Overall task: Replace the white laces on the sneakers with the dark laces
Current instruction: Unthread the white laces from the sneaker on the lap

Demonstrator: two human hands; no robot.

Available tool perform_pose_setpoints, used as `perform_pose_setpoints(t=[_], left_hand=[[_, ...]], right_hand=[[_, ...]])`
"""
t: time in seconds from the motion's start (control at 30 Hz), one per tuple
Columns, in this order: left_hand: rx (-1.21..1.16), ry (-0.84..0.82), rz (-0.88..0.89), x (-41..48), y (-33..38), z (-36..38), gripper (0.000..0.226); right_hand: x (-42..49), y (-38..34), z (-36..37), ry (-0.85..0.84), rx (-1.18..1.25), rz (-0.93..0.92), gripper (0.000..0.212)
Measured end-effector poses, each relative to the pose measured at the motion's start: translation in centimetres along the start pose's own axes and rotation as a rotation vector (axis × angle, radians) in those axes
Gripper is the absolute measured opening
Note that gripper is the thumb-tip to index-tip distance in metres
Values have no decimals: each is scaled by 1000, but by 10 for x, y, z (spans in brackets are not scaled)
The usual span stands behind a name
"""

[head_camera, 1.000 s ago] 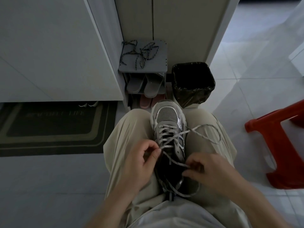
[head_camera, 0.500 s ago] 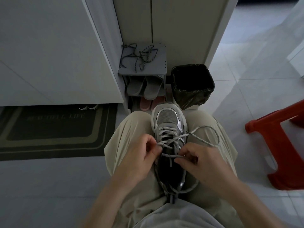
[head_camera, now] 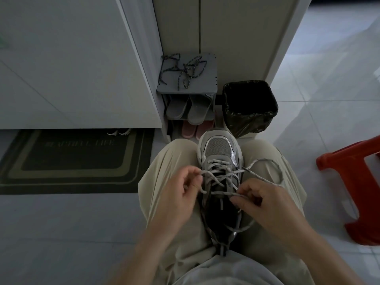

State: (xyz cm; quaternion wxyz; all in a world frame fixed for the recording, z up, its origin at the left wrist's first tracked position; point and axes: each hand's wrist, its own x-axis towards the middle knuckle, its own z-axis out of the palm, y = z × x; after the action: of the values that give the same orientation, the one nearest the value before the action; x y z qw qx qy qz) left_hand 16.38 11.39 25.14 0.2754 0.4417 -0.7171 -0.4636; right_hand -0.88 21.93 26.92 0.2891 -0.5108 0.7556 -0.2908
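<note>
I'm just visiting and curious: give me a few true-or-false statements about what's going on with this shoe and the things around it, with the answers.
1. The sneaker lies on the person's lap, toe pointing away. True.
2. The dark laces are threaded through the sneaker. False: they lie on top of the grey rack; the sneaker carries the white lace.
3. Both the left hand and the right hand pinch the white lace. True.
4. The black-lined bin stands left of the grey rack. False: it stands right of it.
5. The red stool is on the person's left. False: it is on their right.
</note>
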Motion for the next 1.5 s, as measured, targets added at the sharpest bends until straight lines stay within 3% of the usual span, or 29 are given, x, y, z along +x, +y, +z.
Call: perform_pose_setpoints(t=[0.13, 0.3, 0.53, 0.73, 0.87, 1.0, 1.07, 1.17, 1.23, 1.3, 1.37, 1.5], left_hand=[[-65, -79, -157, -13, -6, 5, 21], [1, -15, -52, -11, -4, 3, 23], [-203, 241, -71, 5, 3, -23, 5], [-58, -92, -167, -8, -3, -4, 19], [30, 27, -115, -9, -3, -4, 19], [-56, 196, -183, 3, -2, -23, 4], [-73, 277, -217, 10, -4, -36, 8], [32, 254, -235, 12, -6, -42, 11], [146, 270, -135, 5, -2, -37, 21], [257, 261, 138, -3, 3, -30, 23], [465, 133, 379, -9, 1, -20, 16], [658, 4, 454, -13, -11, -9, 17]], right_hand=[[1, -3, 3, 10, 7, -3, 14], [2, -5, 5, -47, -48, -19, 17], [-1, -2, 4, -32, -21, 0, 12], [1, -5, 6, -26, -36, -28, 12], [1, -5, 6, -35, -19, -27, 12], [1, -3, 5, -26, -14, -32, 10], [1, -2, 5, -2, -16, -24, 10], [1, -4, 5, 6, -36, -33, 12], [1, -5, 6, -6, -35, -47, 16], [2, -6, 7, -16, -30, -35, 15], [3, -6, 8, -19, -34, -11, 9], [2, -7, 8, 0, -2, -6, 14]])
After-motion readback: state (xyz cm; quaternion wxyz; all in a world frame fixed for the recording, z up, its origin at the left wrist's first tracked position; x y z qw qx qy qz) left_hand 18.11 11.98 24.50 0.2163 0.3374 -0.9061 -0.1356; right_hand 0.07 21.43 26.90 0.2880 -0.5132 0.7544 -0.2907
